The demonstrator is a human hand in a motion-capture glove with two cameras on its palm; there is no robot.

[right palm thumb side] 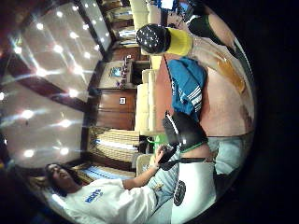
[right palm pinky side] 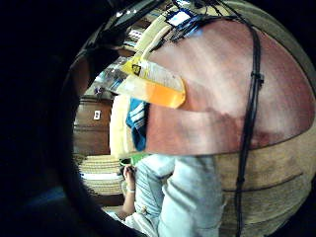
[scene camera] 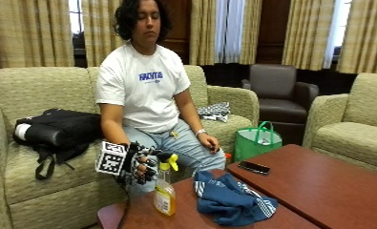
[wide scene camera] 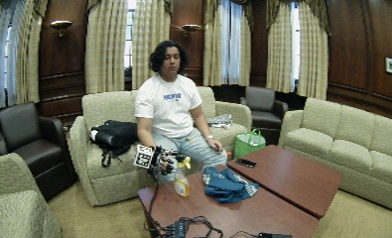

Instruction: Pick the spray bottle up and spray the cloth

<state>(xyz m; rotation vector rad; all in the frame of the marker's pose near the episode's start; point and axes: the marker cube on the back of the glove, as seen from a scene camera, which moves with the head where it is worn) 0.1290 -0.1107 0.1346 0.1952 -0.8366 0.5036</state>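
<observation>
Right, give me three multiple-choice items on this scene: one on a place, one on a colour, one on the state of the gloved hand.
1. Where does the blue cloth lie?
A. on the sofa
B. on the wooden table, beside the spray bottle
C. in the green bag

2. What colour is the spray bottle's trigger head?
A. yellow
B. red
C. white

3. What is the gloved right hand doing?
A. resting flat on the cloth
B. lying in the person's lap
C. at the bottle's neck, fingers curled by the trigger head

Answers:
1 B, the outside view shows the cloth bunched on the table next to the bottle.
2 A, the head above the orange liquid is yellow.
3 C, the hand is at the top of the bottle, which stands upright on the table.
</observation>
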